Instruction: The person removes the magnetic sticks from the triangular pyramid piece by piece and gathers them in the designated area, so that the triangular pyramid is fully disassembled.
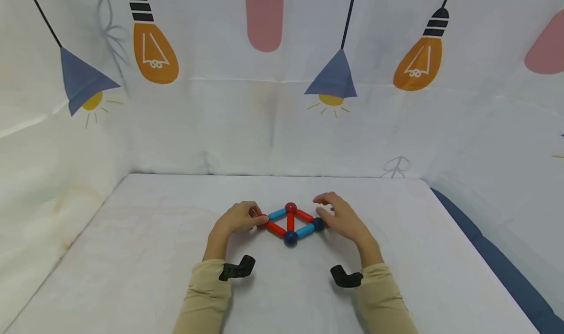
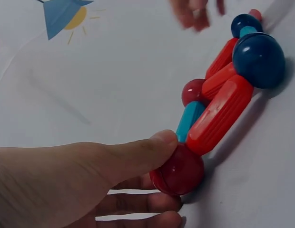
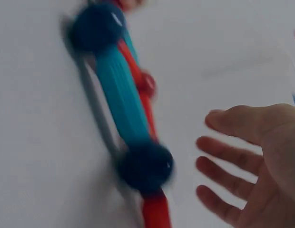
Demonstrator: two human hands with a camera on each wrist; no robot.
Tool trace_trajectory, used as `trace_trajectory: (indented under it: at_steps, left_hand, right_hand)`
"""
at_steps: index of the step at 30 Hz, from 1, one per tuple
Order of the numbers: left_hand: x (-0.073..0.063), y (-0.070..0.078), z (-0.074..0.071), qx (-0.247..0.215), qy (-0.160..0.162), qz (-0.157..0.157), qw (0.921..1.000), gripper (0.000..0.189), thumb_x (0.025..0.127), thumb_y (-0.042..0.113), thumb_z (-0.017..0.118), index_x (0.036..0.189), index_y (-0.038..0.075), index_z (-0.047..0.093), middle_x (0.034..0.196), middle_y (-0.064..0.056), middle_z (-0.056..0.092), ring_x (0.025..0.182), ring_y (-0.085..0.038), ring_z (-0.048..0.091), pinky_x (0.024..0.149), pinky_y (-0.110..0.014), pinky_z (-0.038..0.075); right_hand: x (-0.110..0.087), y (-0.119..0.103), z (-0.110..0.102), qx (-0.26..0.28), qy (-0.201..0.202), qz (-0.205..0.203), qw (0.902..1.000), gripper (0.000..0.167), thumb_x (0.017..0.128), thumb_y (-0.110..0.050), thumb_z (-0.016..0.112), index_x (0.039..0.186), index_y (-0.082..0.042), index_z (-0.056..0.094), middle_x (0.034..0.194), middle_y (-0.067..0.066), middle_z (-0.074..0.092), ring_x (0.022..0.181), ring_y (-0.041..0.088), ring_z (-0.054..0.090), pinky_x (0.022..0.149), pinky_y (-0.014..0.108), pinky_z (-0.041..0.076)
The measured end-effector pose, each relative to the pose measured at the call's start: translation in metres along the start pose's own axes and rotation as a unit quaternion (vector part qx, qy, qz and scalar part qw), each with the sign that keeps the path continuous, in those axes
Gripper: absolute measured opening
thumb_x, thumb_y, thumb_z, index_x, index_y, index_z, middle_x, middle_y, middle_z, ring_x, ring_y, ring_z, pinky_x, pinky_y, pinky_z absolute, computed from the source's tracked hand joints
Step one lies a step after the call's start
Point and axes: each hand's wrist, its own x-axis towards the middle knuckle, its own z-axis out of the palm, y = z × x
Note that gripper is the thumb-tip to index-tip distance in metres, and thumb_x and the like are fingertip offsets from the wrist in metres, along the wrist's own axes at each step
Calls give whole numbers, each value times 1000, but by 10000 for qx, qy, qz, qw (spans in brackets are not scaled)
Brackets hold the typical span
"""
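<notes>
A flat diamond of magnetic-style balls and rods lies mid-table. My left hand (image 1: 238, 218) holds the red ball (image 2: 181, 172) at its left corner, thumb on top and fingers behind. A second red ball (image 1: 291, 207) forms the back corner; dark blue balls sit at the front (image 1: 291, 238) and right (image 1: 318, 224). Light blue rods (image 1: 306, 231) and red rods (image 1: 276, 229) make the sides, with a red rod (image 1: 291, 222) across the middle. Another red rod (image 3: 157, 212) sticks out from the right blue ball. My right hand (image 1: 345, 220) hovers beside that ball, fingers spread and apart from it.
The structure rests on a white-covered table (image 1: 145, 265). Behind it hangs a white curtain (image 1: 229, 123) printed with lamps and bulbs. Dark blue fabric (image 1: 493, 255) runs along the right edge. Each wrist wears a black camera mount (image 1: 240, 268) over a beige sleeve (image 1: 202, 295).
</notes>
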Motion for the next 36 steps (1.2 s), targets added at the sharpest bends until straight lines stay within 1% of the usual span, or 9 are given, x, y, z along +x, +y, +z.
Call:
trace_trajectory:
  at_steps: [4,8,14,20,24,28,30,33,36]
  left_hand:
    - [2,2,4,44,21,135,9999,25,88,35,64,98,12,64,87,-3,65,72,-15,56,64,-27,43]
    - [4,3,6,112,-28,263,9996,23,90,33,61,101,13,63,94,-5,65,75,-16,56,66,-29,45]
    - [2,4,5,47,-165,394,9991,27,89,39,61,96,13,65,90,-3,66,75,-14,58,65,-28,46]
    - [1,4,3,198,-333,373,9985,31,86,44,63,96,14,66,90,0,67,78,-13,58,67,-28,46]
    - [3,4,5,180,-372,239,9989,29,87,42,63,98,15,65,93,-2,67,80,-14,58,69,-31,47]
    - [1,3,6,63,-354,371,9987,29,85,40,66,101,15,64,91,-2,64,75,-13,56,65,-28,45]
    - [1,3,6,-37,-342,543,9979,29,84,37,69,102,15,63,91,-3,63,73,-13,55,64,-27,44]
    - [2,3,6,-106,-276,793,9964,29,81,30,73,103,14,63,91,-3,62,72,-13,54,63,-26,44]
    - [5,3,9,-198,-212,779,9965,26,80,26,74,101,14,65,90,-2,63,72,-13,55,62,-26,44]
  right_hand:
    - [19,-18,34,-288,-263,-560,9977,35,94,-15,58,128,-14,55,130,5,55,124,28,46,103,50,39]
    - [34,-27,57,-986,-417,-781,9912,37,92,-13,60,129,-16,57,130,6,57,124,29,45,100,52,41]
    - [45,-34,67,-1591,-494,-756,9831,23,90,-20,64,112,-17,67,115,3,65,116,28,51,92,50,45]
    - [51,-30,69,-1724,-273,-527,9832,26,89,-24,65,113,-15,67,104,2,67,100,24,60,88,44,48]
    - [46,-32,67,-1771,37,-489,9830,31,90,-27,64,119,-16,63,108,2,64,101,24,56,88,44,45]
    - [30,-41,62,-1513,252,-736,9854,28,88,-31,65,112,-15,65,97,2,60,94,21,50,80,39,42]
    - [21,-45,61,-1457,55,-812,9860,27,87,-33,67,108,-15,65,90,1,57,87,17,48,76,35,41]
    - [10,-48,63,-1643,-369,-810,9824,31,86,-36,68,108,-15,65,91,-2,57,85,12,46,75,30,43]
    - [6,-46,67,-1867,-547,-715,9783,33,85,-37,69,109,-16,65,95,-4,59,86,10,46,74,26,45]
